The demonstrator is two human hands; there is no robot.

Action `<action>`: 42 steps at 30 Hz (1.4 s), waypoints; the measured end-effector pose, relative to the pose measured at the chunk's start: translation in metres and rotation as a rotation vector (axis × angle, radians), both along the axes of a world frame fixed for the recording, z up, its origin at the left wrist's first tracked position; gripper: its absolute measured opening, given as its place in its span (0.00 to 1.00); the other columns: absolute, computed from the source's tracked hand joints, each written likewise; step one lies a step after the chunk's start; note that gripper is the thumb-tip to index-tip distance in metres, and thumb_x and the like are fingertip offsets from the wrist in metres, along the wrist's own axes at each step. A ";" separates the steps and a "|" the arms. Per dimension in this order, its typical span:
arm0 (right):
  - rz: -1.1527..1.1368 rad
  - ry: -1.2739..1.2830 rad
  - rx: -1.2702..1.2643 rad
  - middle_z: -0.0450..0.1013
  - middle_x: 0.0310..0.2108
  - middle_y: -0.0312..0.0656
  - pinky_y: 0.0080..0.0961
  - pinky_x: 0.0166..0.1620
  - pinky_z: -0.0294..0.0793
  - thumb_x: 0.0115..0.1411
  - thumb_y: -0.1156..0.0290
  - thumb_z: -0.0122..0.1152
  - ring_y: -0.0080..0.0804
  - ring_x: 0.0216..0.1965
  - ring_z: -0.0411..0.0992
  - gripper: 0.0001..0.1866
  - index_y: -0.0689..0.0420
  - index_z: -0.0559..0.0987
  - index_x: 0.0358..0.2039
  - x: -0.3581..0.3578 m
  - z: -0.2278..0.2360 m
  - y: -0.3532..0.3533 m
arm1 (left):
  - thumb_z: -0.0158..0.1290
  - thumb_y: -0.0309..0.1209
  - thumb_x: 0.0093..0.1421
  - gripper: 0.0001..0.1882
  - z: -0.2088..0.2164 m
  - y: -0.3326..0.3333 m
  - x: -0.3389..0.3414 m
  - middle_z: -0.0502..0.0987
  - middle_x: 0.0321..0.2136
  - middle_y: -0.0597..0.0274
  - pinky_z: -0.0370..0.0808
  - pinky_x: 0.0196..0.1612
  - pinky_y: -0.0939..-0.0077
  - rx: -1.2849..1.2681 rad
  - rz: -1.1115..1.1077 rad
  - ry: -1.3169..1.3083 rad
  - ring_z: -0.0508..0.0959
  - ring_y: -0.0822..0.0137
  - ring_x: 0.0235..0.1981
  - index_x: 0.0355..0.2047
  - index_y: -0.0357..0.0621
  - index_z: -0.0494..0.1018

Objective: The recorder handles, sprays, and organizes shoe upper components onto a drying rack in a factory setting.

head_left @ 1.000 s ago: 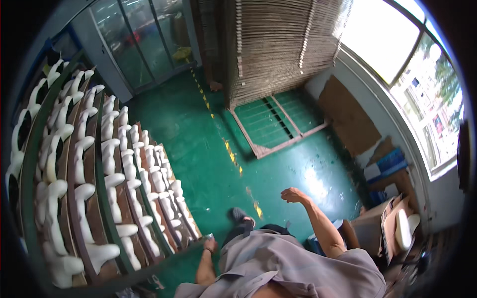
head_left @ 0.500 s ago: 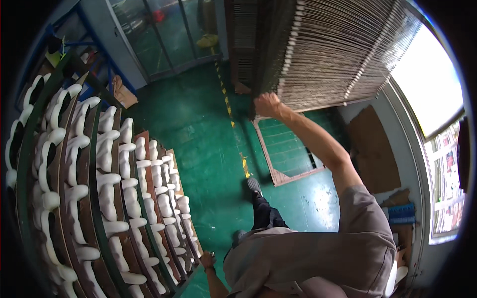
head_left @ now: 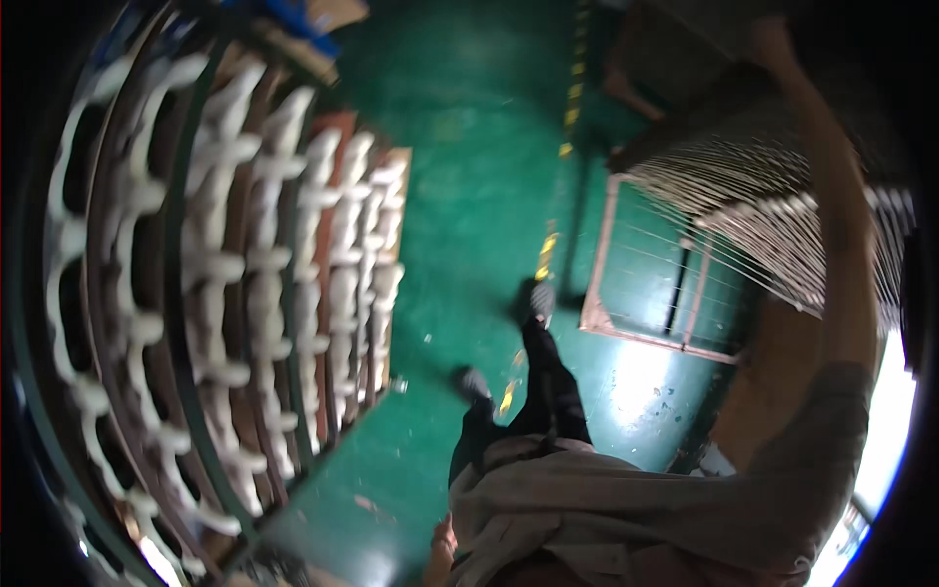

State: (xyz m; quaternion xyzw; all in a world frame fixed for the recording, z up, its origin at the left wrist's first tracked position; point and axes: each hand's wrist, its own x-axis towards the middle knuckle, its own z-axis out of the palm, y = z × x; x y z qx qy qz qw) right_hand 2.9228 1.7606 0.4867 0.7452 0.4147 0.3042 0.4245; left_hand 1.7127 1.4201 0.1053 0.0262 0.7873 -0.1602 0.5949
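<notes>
My right arm reaches up along the right side, and my right hand (head_left: 771,41) is at the dark upper part of a rack of wire shelves (head_left: 753,235). Blur and shadow hide its fingers, so its grip cannot be made out. Below the raised shelves, one wire shelf with a pinkish frame (head_left: 595,279) lies low over the floor. Beside my body, near the lower edge, hangs my left hand (head_left: 443,538). It touches nothing that I can see, and its fingers are too blurred to read.
A tall rack on the left carries rows of white curved pieces (head_left: 223,264) on dark shelves. Yellow-black tape (head_left: 572,103) runs along the green floor (head_left: 469,176). Brown cardboard (head_left: 773,391) stands by the right side, near a bright window (head_left: 885,430).
The view has swung and blurred. My right hand has moved up and to the right in the picture. My left hand has drawn away from the left rack's corner toward my body.
</notes>
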 end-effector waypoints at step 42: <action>0.150 0.305 2.119 0.74 0.48 0.42 0.28 0.53 0.72 0.67 0.54 0.61 0.30 0.47 0.72 0.29 0.61 0.69 0.61 -1.035 -0.002 -0.629 | 0.28 0.62 0.72 0.43 0.276 0.046 0.272 0.73 0.58 0.48 0.62 0.64 0.63 1.593 -0.523 -1.631 0.70 0.57 0.61 0.62 0.32 0.67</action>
